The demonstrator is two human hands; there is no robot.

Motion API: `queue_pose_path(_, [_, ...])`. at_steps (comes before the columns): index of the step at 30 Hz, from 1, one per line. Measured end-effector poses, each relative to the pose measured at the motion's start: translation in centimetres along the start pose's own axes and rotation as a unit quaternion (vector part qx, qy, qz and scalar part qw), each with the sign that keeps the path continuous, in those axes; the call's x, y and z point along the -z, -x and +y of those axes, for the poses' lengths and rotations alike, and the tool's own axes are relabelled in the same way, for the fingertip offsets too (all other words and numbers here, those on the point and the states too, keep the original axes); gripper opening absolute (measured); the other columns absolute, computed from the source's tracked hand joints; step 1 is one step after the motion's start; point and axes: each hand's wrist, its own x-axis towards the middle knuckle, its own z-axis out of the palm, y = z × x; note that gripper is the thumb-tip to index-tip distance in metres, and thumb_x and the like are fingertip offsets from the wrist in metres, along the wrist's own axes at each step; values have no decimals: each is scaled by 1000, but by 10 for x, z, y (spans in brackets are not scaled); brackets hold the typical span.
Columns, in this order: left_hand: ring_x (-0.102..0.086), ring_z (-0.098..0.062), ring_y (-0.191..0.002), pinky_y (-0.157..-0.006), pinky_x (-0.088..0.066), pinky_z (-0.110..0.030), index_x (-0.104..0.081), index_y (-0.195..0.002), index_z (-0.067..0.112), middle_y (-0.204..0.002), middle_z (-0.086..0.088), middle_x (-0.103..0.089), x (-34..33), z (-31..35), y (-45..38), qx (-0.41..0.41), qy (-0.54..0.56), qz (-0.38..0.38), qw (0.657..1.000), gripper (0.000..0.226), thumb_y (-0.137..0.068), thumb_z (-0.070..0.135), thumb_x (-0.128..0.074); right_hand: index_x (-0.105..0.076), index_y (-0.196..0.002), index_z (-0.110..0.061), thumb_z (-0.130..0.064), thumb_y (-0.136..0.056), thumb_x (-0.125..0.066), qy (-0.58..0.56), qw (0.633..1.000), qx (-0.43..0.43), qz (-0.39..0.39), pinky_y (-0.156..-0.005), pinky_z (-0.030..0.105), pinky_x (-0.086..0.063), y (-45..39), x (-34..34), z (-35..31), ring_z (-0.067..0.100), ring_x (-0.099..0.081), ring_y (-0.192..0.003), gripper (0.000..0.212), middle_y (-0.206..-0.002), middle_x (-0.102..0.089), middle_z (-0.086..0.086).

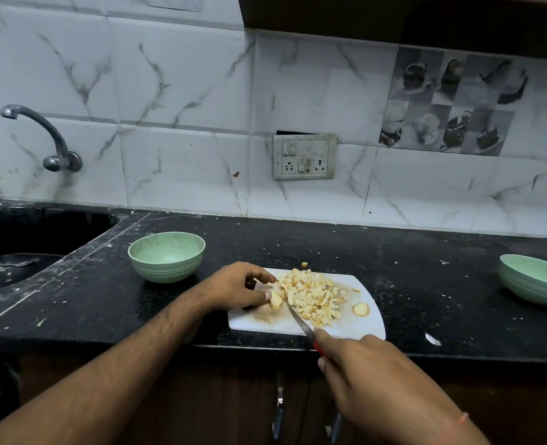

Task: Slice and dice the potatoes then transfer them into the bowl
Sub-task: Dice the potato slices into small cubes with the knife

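A white cutting board [265,321] lies near the counter's front edge, carrying a heap of diced potato [310,293] and one round end slice [360,309] at its right. My left hand [238,289] pinches a small potato piece [275,301] on the board's left side. My right hand [371,377] grips a red-handled knife [299,321], whose blade slants up to the left with its tip right beside that piece. A green bowl [167,255] stands on the counter to the left of the board, nothing visible inside.
A second green bowl [535,279] sits at the counter's far right. A dark sink [25,248] with a tap [46,136] lies at the left. Potato scraps dot the black counter [426,252]. A wall socket [304,157] is behind.
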Motion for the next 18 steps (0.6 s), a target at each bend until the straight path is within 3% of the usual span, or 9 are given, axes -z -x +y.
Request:
queue_pose_path(3, [-56,20,-102,-91,-40,-4,-75,-128,36,-122,21,-66,4,11,-1,-81,-75,-45,993,37,-93,22,-76,-33,-152,-41,-47,-106,-37,-7,1000,-6,4,-89,36,-49,-3,-6,5,23,-57,-116,47,-120,-65,-1])
queue_pose_path(5, [-52,27,-100,-86,-33,3,-75,-129,33,-128,19,-69,3,14,-3,-98,-100,-57,988,39,-94,18,-74,-33,-153,-40,-46,-106,-37,-2,1000,-3,1,-92,37,-50,-6,-9,5,24,-57,-118,48,-123,-65,-1])
queue_pose_path(7, [-55,23,-105,-91,-35,0,-75,-130,31,-130,17,-70,3,15,-4,-110,-111,-63,986,39,-94,18,-74,-32,-155,-39,-46,-106,-37,4,1000,-5,-4,-94,37,-51,-8,-11,5,24,-57,-119,49,-124,-65,0])
queue_pose_path(11, [-61,1,-118,-107,-46,-26,-73,-128,40,-125,21,-70,10,13,-2,-132,-134,-70,980,36,-93,30,-74,-33,-156,-35,-42,-107,-37,7,1000,-6,-10,-90,37,-49,-9,-12,4,24,-58,-118,49,-122,-66,1])
queue_pose_path(14, [-67,-7,-107,-98,-53,-38,-71,-126,45,-119,22,-71,14,12,2,-147,-153,-78,974,34,-92,45,-70,-34,-156,-32,-42,-107,-37,9,1000,-9,-12,-90,37,-49,-10,-13,3,25,-58,-117,50,-121,-67,1])
queue_pose_path(18, [-66,-3,-93,-88,-55,-35,-79,-115,40,-103,25,-71,14,11,11,-143,-148,-44,978,24,-92,46,-76,-32,-157,-31,-42,-107,-37,1,1000,-12,-18,-89,36,-48,-9,-14,1,25,-58,-116,51,-118,-66,2])
